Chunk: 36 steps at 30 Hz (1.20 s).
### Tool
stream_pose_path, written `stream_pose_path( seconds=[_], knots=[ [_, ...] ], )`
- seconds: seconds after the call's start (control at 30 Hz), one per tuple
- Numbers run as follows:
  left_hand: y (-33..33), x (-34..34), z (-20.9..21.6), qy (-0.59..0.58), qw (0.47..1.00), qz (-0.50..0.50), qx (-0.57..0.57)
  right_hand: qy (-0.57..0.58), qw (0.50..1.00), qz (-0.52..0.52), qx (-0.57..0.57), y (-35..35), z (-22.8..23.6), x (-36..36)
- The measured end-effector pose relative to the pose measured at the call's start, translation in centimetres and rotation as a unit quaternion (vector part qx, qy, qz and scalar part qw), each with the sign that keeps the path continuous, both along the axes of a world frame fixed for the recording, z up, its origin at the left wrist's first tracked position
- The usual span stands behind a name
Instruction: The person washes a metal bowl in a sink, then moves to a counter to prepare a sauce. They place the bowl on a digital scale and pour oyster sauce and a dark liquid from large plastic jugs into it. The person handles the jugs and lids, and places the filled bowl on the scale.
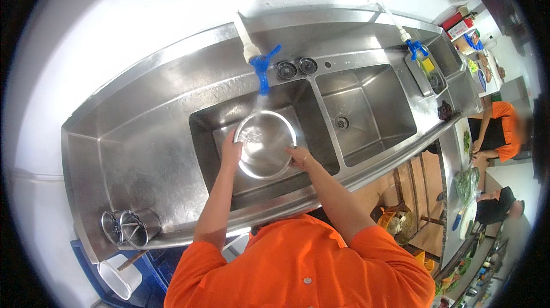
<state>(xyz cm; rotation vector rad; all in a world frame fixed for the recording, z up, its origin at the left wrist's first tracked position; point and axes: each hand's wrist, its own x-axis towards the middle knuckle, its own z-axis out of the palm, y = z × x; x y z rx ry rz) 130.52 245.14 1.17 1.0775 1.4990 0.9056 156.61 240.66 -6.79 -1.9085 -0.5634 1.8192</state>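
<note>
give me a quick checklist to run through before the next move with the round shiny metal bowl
1. Left hand on the left rim of the round shiny metal bowl: ok.
2. Right hand on the right rim: ok.
3. Bowl over the grey rectangular steel left basin: ok.
4. Blue plastic tap shut off: not ok, water is running.
5. Left basin's drain unblocked: cannot tell, hidden.

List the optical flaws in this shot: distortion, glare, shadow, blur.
Head view: fisheye bending curves the steel counter, with black darkening the corners; head view: bright glare inside the round bowl; head view: a soft shadow on the white wall beyond the blue tap, whose water blurs into a pale streak.
</note>
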Motion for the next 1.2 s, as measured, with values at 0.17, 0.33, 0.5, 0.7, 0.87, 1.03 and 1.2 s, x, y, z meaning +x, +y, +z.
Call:
stream_pose_path(
  seconds=[0.17,0.33,0.5,0.7,0.87,1.03,1.2],
  knots=[
    [-1.3,-1.6,2.5,0.112,0.981,0.078,0.14,-0.157,0.933,0.231,0.226,6.3,0.1,-3.0],
    [-2.7,-4.0,1.5,0.192,0.954,0.047,0.227,0.318,0.919,-0.09,0.213,11.4,8.2,-7.4],
    [-3.4,-4.2,2.7,0.22,0.934,0.081,0.271,0.402,0.886,-0.059,0.225,14.2,6.9,-8.8],
    [-5.0,-5.5,2.8,0.277,0.907,0.104,0.299,0.434,0.885,-0.027,0.165,14.4,10.5,-11.0],
    [-5.2,-5.7,3.2,0.256,0.908,0.117,0.31,0.448,0.88,-0.074,0.141,15.4,12.7,-10.4],
    [-5.7,-6.2,3.4,0.304,0.894,0.065,0.323,0.414,0.892,-0.038,0.175,15.1,13.1,-9.5],
    [-5.3,-5.7,4.4,0.354,0.867,0.007,0.349,0.068,0.949,0.172,0.254,13.5,10.7,-7.3]
  ],
)
